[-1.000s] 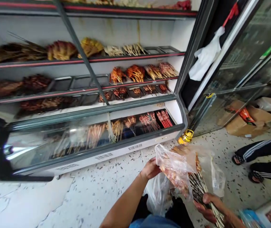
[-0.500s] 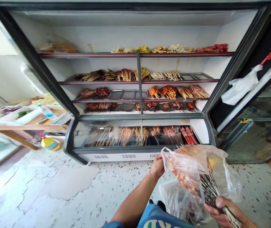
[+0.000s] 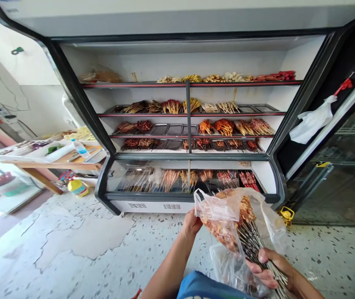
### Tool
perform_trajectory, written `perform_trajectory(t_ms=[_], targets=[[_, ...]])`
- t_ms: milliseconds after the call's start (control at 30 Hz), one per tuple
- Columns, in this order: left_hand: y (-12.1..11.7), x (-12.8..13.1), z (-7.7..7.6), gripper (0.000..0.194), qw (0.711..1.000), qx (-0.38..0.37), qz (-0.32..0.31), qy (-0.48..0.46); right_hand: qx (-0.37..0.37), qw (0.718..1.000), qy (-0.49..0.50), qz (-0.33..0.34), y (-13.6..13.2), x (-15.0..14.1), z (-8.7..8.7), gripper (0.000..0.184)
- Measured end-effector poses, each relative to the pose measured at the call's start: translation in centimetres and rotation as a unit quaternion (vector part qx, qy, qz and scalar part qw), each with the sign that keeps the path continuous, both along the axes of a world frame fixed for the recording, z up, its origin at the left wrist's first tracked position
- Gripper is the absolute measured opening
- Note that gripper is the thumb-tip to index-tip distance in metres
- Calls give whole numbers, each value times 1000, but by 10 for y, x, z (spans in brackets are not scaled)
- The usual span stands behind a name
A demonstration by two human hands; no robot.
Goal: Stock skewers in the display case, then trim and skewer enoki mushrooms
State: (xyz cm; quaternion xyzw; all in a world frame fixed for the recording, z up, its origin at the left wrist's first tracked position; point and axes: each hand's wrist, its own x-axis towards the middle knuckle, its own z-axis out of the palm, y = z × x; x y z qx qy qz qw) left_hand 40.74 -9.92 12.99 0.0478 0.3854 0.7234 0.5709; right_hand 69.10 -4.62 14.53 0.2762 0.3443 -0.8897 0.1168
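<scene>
My right hand (image 3: pixel 266 268) is wrapped round a thick bundle of metal skewers (image 3: pixel 252 238), whose bare ends stick out towards me. Orange-brown marinated meat (image 3: pixel 219 234) covers the far ends of the skewers. A clear plastic bag (image 3: pixel 224 207) lies over the meat, its loose side hanging to the right. At the bag's left edge, my left hand (image 3: pixel 192 222) is closed on the plastic; its fingertips are partly hidden. Below the bundle is another clear plastic bag (image 3: pixel 227 265), with its contents hard to make out.
Ahead stands a display fridge (image 3: pixel 165 156) with skewers on several shelves. A wooden table (image 3: pixel 62 162) with food trays and a bottle (image 3: pixel 80 148) is at left, a yellow jug (image 3: pixel 78 187) beneath. At right are a glass-fronted cabinet (image 3: pixel 336 199) and a small yellow object (image 3: pixel 287 215).
The view has tilted up and swung right. Both hands, with the bagged skewers, now appear further left in view. Their hold looks the same.
</scene>
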Motion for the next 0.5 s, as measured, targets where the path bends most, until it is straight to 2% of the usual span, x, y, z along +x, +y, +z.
perform_trajectory(t_ms=[100, 167, 267, 300, 367, 433, 500], targets=[[-4, -34, 9, 22, 999, -2, 27, 18, -43, 998, 31, -19, -6, -33, 3, 18], [-15, -52, 15, 23, 997, -6, 71, 32, -36, 997, 44, -45, -11, -61, 5, 17], [-44, -60, 21, 32, 985, -29, 143, 91, -10, 997, 56, -61, -16, -111, 4, 17], [-53, -59, 22, 38, 982, -31, 141, 120, -1, 996, 59, -63, -16, -130, 4, 17], [-68, -58, 24, 46, 981, -16, 93, 167, 9, 994, 75, -74, -16, -170, 2, 19], [-72, -67, 26, 44, 975, 11, 26, 220, 11, 991, 94, -90, -16, -211, 2, 20], [-67, -88, 28, 36, 958, 8, 10, 285, 13, 987, 105, -118, -16, -252, 3, 19]])
